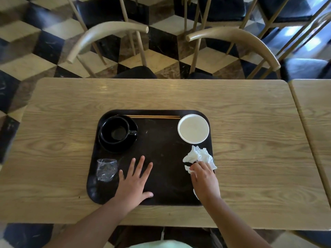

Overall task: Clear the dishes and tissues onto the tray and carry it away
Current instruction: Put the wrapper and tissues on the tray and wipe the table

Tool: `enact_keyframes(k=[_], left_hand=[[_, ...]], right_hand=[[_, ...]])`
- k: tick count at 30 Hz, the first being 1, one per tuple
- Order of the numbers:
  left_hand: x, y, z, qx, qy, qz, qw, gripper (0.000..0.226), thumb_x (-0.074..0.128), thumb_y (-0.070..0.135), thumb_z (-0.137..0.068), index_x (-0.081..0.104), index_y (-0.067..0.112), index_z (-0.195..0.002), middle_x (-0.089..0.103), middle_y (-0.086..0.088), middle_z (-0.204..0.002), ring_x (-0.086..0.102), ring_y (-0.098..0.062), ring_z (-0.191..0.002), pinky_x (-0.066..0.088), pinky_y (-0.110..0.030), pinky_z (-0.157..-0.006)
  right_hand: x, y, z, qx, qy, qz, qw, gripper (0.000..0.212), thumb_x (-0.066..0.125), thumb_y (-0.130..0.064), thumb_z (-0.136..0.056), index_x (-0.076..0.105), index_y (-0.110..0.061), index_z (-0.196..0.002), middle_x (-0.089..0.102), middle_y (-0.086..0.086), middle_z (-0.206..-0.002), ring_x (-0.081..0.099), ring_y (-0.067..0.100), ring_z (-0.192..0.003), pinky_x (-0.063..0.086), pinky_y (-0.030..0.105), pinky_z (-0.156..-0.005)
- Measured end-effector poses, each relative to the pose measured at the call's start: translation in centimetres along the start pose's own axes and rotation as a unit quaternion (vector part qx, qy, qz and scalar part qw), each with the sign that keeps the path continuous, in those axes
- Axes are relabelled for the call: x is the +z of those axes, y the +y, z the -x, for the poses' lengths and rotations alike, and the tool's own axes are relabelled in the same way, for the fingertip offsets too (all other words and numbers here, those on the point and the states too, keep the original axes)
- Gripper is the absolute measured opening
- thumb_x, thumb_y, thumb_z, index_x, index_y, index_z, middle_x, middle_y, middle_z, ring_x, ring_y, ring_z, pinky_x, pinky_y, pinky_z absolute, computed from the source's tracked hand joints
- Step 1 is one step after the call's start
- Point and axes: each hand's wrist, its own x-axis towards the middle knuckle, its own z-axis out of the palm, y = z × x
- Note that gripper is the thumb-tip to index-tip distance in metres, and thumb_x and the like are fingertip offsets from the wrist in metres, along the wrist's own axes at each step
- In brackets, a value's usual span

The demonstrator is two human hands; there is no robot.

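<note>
A person's left hand [133, 181] lies flat on the tray [161, 140], fingers spread; the right hand [206, 179] has its fingers curled onto a crumpled tissue [198, 154].

Person, head view.
- Left hand [133, 183], right hand [205, 179]: bare, nails short.
- Forearms [93, 219]: bare to the frame edge.
- Top [161, 245]: pale mint green, only a strip showing at the bottom edge.

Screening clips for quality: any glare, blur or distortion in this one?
Head view: wide-angle bending bows the table edges; pale glare streaks its far side; the floor at the top corners is smeared; tray and tissue read sharp.
</note>
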Motion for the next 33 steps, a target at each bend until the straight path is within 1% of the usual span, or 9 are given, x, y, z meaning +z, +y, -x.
enact_keyframes(k=[5, 9, 13, 15, 17, 20, 23, 27, 33], left_hand=[[-1.2, 1.3, 0.5, -0.03, -0.009, 0.066, 0.997, 0.095, 0.061, 0.043, -0.092, -0.006, 0.033, -0.158, -0.027, 0.002, -0.164, -0.017, -0.03, -0.153, 0.026, -0.057, -0.118], [-3.5, 0.5, 1.6, -0.042, -0.013, 0.199, 0.979, 0.064, 0.054, 0.038, -0.097, 0.032, 0.02, -0.154, 0.013, 0.0, -0.167, 0.018, -0.021, -0.153, 0.034, -0.041, -0.117], [-6.4, -2.7, 3.6, -0.088, 0.058, 0.38, 0.919, 0.038, 0.06, 0.033, -0.095, 0.062, 0.02, -0.131, 0.07, 0.006, -0.116, 0.065, -0.008, -0.105, 0.05, -0.022, -0.086], [-7.4, -5.0, 4.6, -0.134, 0.151, 0.378, 0.904, 0.016, 0.061, 0.029, -0.094, 0.07, 0.022, -0.105, 0.073, 0.007, -0.091, 0.069, -0.009, -0.086, 0.049, -0.025, -0.071], [-8.1, -7.5, 5.2, -0.186, 0.234, 0.323, 0.898, 0.019, 0.06, 0.028, -0.095, 0.066, 0.017, -0.08, 0.069, 0.001, -0.068, 0.066, -0.018, -0.066, 0.048, -0.033, -0.061], [-8.2, -11.4, 5.2, -0.242, 0.298, 0.291, 0.876, 0.026, 0.059, 0.032, -0.096, 0.064, 0.012, -0.08, 0.066, -0.001, -0.064, 0.058, -0.02, -0.056, 0.042, -0.03, -0.051], [-6.6, -14.9, 3.5, -0.274, 0.31, 0.328, 0.849, 0.034, 0.058, 0.038, -0.095, 0.068, 0.007, -0.103, 0.076, -0.01, -0.093, 0.07, -0.031, -0.085, 0.052, -0.038, -0.071], [-4.0, -16.7, 0.7, -0.283, 0.277, 0.345, 0.851, 0.04, 0.058, 0.042, -0.095, 0.065, 0.004, -0.106, 0.075, -0.015, -0.109, 0.069, -0.037, -0.099, 0.052, -0.044, -0.081], [-1.3, -16.7, -2.0, -0.268, 0.259, 0.398, 0.838, 0.041, 0.056, 0.052, -0.091, 0.059, 0.012, -0.082, 0.069, -0.005, -0.073, 0.068, -0.033, -0.075, 0.051, -0.044, -0.068]], right_hand=[[-1.6, 0.4, 1.4, -0.067, 0.005, -0.021, 0.998, 0.027, 0.072, 0.007, -0.072, 0.069, -0.012, -0.092, 0.067, 0.0, -0.091, 0.061, 0.025, -0.087, 0.055, 0.035, -0.073], [-3.4, 0.7, 2.2, -0.036, 0.011, -0.079, 0.996, 0.023, 0.069, -0.002, -0.083, 0.068, -0.016, -0.102, 0.065, -0.003, -0.102, 0.063, 0.017, -0.083, 0.054, 0.032, -0.067], [-5.5, 1.1, 1.4, 0.012, 0.061, -0.1, 0.993, 0.019, 0.066, -0.002, -0.086, 0.067, -0.016, -0.1, 0.065, -0.005, -0.091, 0.063, 0.017, -0.072, 0.053, 0.035, -0.06], [-6.2, 1.5, 0.6, 0.038, 0.099, -0.106, 0.989, 0.016, 0.065, -0.001, -0.086, 0.066, -0.014, -0.096, 0.066, -0.002, -0.087, 0.063, 0.02, -0.07, 0.053, 0.037, -0.061], [-6.5, 1.7, -0.2, 0.075, 0.148, -0.114, 0.979, 0.014, 0.064, 0.0, -0.087, 0.066, -0.014, -0.091, 0.067, 0.0, -0.084, 0.063, 0.021, -0.068, 0.051, 0.034, -0.062], [-6.3, 2.3, -1.7, 0.153, 0.196, -0.119, 0.961, 0.012, 0.063, -0.003, -0.088, 0.065, -0.015, -0.09, 0.066, 0.004, -0.086, 0.061, 0.024, -0.069, 0.047, 0.032, -0.066], [-5.0, 3.1, -2.9, 0.245, 0.178, -0.111, 0.947, 0.004, 0.06, -0.016, -0.089, 0.062, -0.02, -0.091, 0.066, 0.003, -0.089, 0.062, 0.027, -0.079, 0.045, 0.035, -0.071], [-4.2, 3.0, -4.2, 0.312, 0.151, -0.107, 0.932, 0.01, 0.06, -0.03, -0.091, 0.062, -0.02, -0.091, 0.066, -0.004, -0.079, 0.064, 0.027, -0.078, 0.049, 0.038, -0.073], [-2.4, 2.6, -5.7, 0.285, 0.107, -0.054, 0.951, 0.023, 0.059, -0.033, -0.094, 0.065, -0.019, -0.076, 0.064, -0.001, -0.064, 0.059, 0.029, -0.065, 0.042, 0.033, -0.06]])
